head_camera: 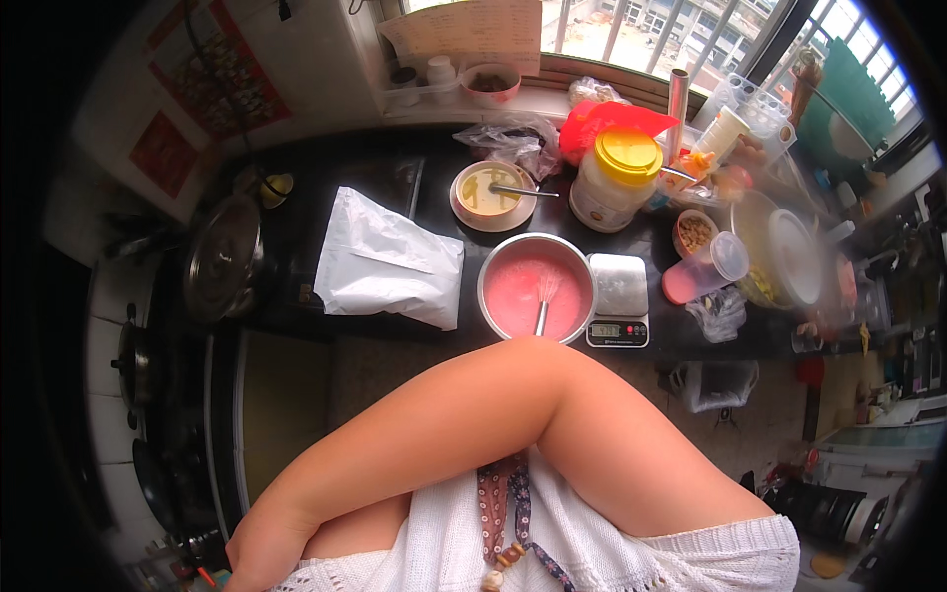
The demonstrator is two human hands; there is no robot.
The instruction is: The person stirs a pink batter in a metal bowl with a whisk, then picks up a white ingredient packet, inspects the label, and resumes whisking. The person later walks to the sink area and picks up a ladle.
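Note:
My right arm is bent across the front, its elbow near the edge of the counter. At the lower left, my right hand (pixel 260 544) is partly cut off by the picture's edge, beside my left upper arm; its fingers are hidden. My left hand is out of view. Before me on the black counter stands a metal bowl (pixel 484 311) of pink liquid (pixel 510 292), with a whisk (pixel 544 311) resting in it. Touching or close to its right side is a digital kitchen scale (pixel 620 285) with a lit display. A white plastic bag (pixel 388 263) lies left of the bowl.
Behind the bowl are a small bowl of yellowish liquid (pixel 477 194) with a spoon and a yellow-lidded jar (pixel 610 189). To the right stand a tilted plastic cup (pixel 699 270) with pink contents and a bowl of brown pieces (pixel 694 231). A lidded pot (pixel 226 259) sits left.

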